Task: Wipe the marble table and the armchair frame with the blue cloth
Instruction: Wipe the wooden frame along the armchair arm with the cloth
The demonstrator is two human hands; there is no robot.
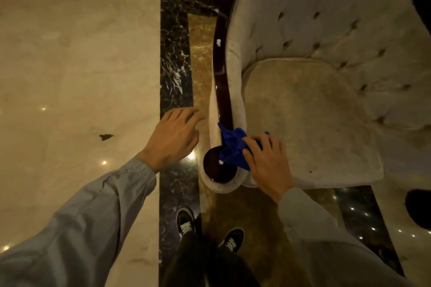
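cloth first: the blue cloth [233,148] is soft, light and limp, bunched into folds, so it should take the shape of whatever it is pressed against; it looks best held by a gathered wad under the palm with fingers spread over it, loose corners left to trail. it lies on the dark glossy armchair frame [221,91], on the near end of the armrest just above the round scroll end, touching the wood. that lacquered wood looks hard and slick, so the cloth will probably glide easily and needs downward pressure rather than a tight grip. the right hand [265,161] is on the cloth, palm down, fingers curled over the bunched fabric and pressing it onto the rail, wrist angled in from the lower right in a grey sleeve. the left hand [172,137] hovers beside the armrest over the floor, fingers relaxed and slightly spread, holding nothing. the pale cushion [303,123] sits just right of the rail. no marble table can be made out with certainty here.
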